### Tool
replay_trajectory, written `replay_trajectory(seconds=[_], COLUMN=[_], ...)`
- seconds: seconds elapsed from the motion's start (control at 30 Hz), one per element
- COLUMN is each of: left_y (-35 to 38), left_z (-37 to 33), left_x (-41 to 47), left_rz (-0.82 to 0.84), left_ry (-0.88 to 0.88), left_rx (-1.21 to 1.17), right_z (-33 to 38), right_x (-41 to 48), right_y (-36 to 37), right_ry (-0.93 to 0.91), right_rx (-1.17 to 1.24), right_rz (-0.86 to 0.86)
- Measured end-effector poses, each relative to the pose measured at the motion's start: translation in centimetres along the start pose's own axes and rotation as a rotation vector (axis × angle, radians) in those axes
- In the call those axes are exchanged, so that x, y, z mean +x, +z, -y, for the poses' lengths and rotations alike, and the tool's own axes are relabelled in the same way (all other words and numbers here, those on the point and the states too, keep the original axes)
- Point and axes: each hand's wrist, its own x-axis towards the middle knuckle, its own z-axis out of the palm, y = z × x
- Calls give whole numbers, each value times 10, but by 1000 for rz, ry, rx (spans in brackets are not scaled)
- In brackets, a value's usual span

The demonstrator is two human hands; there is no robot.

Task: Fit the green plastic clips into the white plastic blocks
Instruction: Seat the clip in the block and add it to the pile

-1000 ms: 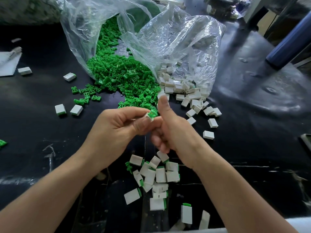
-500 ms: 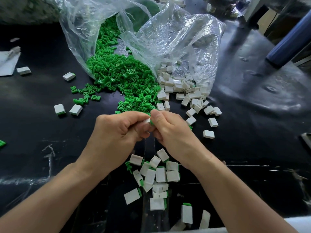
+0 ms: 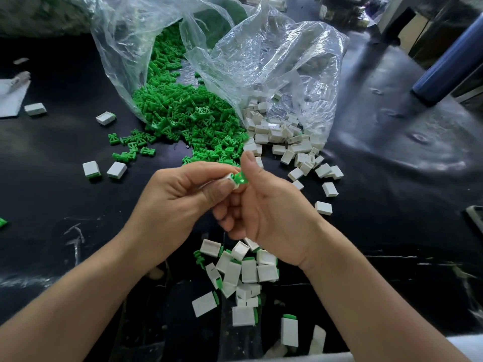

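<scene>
My left hand (image 3: 177,202) pinches a small white block (image 3: 231,178) between thumb and fingers above the black table. My right hand (image 3: 264,205) holds a green clip (image 3: 241,178) against the block's open end, its thumb raised. The two hands touch at the fingertips. A heap of green clips (image 3: 183,113) spills from a clear bag, and loose white blocks (image 3: 282,137) spill from a second clear bag beside it. Below my hands lies a pile of white blocks with green clips in them (image 3: 243,273).
The clear plastic bags (image 3: 261,58) lie open at the back centre. Stray white blocks (image 3: 104,169) and loose green clips (image 3: 130,147) are scattered to the left on the black table (image 3: 392,178). A blue cylinder (image 3: 449,66) leans at the far right.
My right thumb has lifted again and a green clip now shows at the white block's end. Both hands stay in the same spot above the table.
</scene>
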Motion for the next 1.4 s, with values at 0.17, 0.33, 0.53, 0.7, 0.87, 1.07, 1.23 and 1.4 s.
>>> replay_trajectory(seconds=[0.17, 0.33, 0.53, 0.7, 0.87, 1.07, 1.23, 1.4], left_y=[-1, -2, -3, -3, -5, -7, -10, -12], left_z=[1, 3, 4, 2, -2, -6, -7, -10], left_x=[0, -1, -1, -1, 0, 1, 1, 2], left_rz=[16, 24, 31, 31, 68, 7, 74, 102], left_ry=[28, 74, 88, 88, 24, -128, -164, -174], left_rx=[84, 202, 244, 248, 122, -102, -93, -49], right_z=[-1, -3, -1, -2, -5, -2, -6, -7], right_x=[0, -1, -2, -3, -2, -1, 0, 1], right_y=[7, 10, 12, 13, 13, 9, 8, 7], right_ry=[14, -5, -6, -5, -29, -62, -78, -110], right_rx=[79, 85, 79, 106, 125, 182, 31, -60], right_rz=[-25, -86, -117, -119, -72, 67, 70, 48])
